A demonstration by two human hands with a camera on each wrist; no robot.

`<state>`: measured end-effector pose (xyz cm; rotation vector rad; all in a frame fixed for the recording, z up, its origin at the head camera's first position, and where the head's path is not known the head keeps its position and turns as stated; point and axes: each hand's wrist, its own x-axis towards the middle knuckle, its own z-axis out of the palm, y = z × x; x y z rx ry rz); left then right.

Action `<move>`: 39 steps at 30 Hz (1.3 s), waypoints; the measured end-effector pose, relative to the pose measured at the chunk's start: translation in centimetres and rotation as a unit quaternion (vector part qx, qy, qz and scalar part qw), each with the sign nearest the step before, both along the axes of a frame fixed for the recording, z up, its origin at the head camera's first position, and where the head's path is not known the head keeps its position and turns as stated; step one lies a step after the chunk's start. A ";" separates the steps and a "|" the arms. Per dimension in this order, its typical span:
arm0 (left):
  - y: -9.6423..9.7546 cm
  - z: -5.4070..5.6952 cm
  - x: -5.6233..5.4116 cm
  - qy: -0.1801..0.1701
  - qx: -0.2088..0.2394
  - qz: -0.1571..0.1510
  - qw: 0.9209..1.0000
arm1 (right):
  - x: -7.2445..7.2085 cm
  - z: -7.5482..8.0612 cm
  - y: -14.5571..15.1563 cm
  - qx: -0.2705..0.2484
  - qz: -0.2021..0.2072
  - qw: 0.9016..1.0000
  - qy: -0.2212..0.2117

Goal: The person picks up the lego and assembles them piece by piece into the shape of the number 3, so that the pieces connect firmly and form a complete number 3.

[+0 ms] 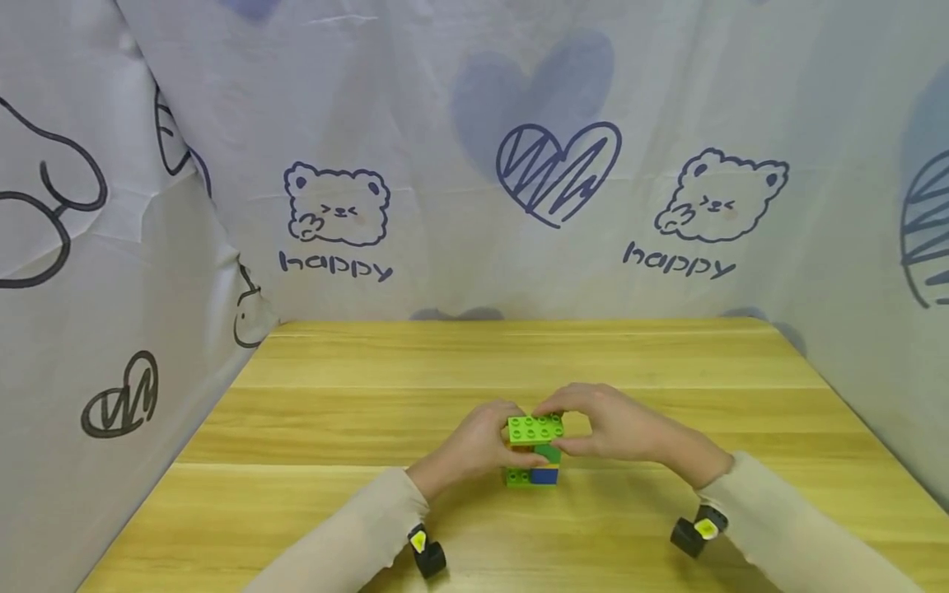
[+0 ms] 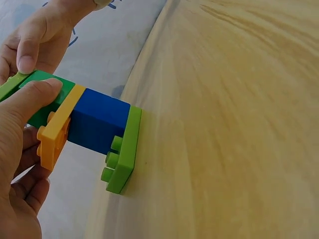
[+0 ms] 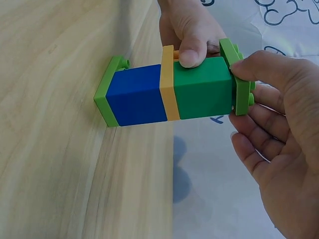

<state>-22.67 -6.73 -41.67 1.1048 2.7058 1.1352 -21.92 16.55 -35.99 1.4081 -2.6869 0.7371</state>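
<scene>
A stack of toy building bricks stands upright on the wooden table. At its base lies a light green plate point(image 2: 124, 154), with studs showing beside the blue brick point(image 3: 137, 94) on it. Above come an orange plate point(image 3: 168, 84) and a dark green brick point(image 3: 204, 87). On top is another light green plate point(image 1: 535, 428); whether it sits fully down I cannot tell. My left hand point(image 1: 478, 441) grips the stack, thumb against the dark green brick. My right hand point(image 1: 619, 424) pinches the top plate between thumb and fingers.
The wooden table point(image 1: 356, 371) extends around the stack on every side. Behind it hangs a pale cloth point(image 1: 445, 165) with bear and heart drawings, and similar cloth closes in the left and right sides. A small black device sits at each wrist.
</scene>
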 end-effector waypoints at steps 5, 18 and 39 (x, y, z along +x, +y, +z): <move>0.0 -0.2 0.1 -0.015 0.005 0.008 1.000 | 0.1 -0.1 0.0 0.000 -0.009 1.000 -0.010; 0.0 -0.3 0.3 -0.052 0.023 0.024 0.998 | 0.2 0.0 0.0 0.010 -0.004 1.000 0.013; 0.0 -0.3 1.4 0.007 0.037 0.031 0.999 | 0.6 0.3 -0.3 0.023 -0.028 0.999 0.007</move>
